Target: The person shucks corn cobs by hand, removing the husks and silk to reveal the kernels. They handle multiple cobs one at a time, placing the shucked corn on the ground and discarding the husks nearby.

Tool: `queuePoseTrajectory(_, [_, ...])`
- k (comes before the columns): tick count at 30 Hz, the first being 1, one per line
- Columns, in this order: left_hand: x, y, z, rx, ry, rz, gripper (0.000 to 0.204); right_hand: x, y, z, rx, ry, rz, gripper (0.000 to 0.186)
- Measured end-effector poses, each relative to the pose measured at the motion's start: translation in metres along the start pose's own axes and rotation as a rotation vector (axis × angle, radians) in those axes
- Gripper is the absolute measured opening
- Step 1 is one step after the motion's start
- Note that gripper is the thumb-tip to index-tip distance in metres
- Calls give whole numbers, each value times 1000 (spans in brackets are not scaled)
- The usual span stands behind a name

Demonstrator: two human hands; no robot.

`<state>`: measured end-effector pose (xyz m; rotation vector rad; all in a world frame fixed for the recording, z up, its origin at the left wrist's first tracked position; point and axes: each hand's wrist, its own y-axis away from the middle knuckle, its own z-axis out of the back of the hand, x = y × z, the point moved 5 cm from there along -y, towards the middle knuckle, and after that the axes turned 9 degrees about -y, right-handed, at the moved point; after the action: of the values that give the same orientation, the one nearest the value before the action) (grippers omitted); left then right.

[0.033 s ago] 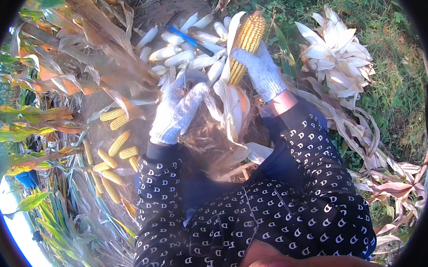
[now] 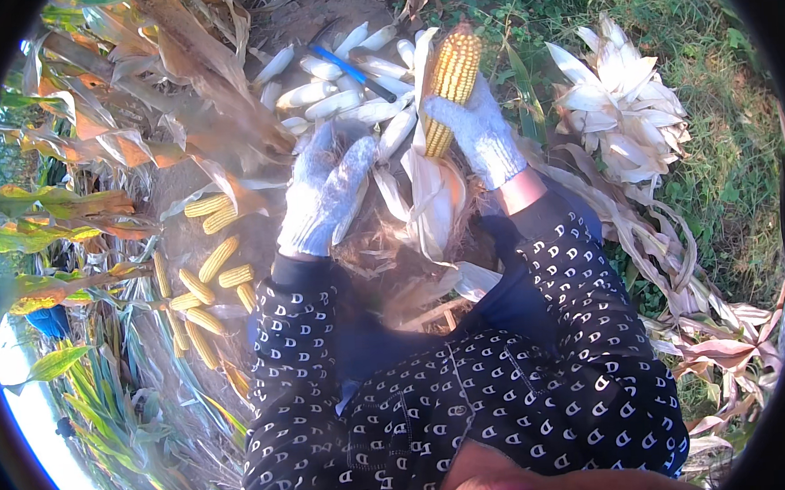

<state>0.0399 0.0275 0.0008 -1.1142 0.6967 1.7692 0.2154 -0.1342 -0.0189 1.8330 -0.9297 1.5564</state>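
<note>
My right hand (image 2: 480, 134), in a white knit glove, grips an upright yellow ear of corn (image 2: 455, 67) around its lower half. The kernels are bare. Peeled husk (image 2: 434, 198) hangs below the ear, and one pale leaf stands along its left side. Left of it, my gloved left hand (image 2: 323, 191) is raised with thumb and fingers apart. Brown wisps of corn silk show by its fingers; I see no ear in it. Just beyond lies a pile of ears in white husks (image 2: 332, 104), with a blue-handled tool (image 2: 348, 71) across it.
Several husked yellow ears (image 2: 201, 286) lie on the ground at left. Dry corn stalks (image 2: 197, 69) lean in from the upper left. A bunch of pale husks (image 2: 620, 104) sits on the grass at right, with dry husk leaves (image 2: 727, 352) nearer me.
My left hand's thumb and fingers show more clearly apart, and the silk beside them has shifted. The ear in my right hand has tilted slightly left.
</note>
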Motion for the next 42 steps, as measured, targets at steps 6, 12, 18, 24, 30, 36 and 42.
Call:
queuePoseTrajectory(6, [-11,-19,-15,-264,100,-304,81,-19,19,-37,197,224,9,86])
queuePoseTrajectory(12, [-5,-28,-39,-220,526,-1,38,-37,28,-51,306,189,-93,85])
queuePoseTrajectory(18, [16,-37,-37,-402,617,28,29,-31,32,-48,336,171,-97,77])
queuePoseTrajectory(24, [24,-41,-26,-337,1092,225,25,-34,24,-40,315,-369,-138,66])
queuePoseTrajectory(30, [-6,-16,-30,-1,-222,58,34,-21,-11,4,24,-696,-161,61])
queuePoseTrajectory(36, [1,2,-45,70,-313,-1,38,4,-3,14,-12,-737,55,49])
queuePoseTrajectory(42, [-9,-10,-15,-18,448,-77,35,14,4,5,64,-421,207,65])
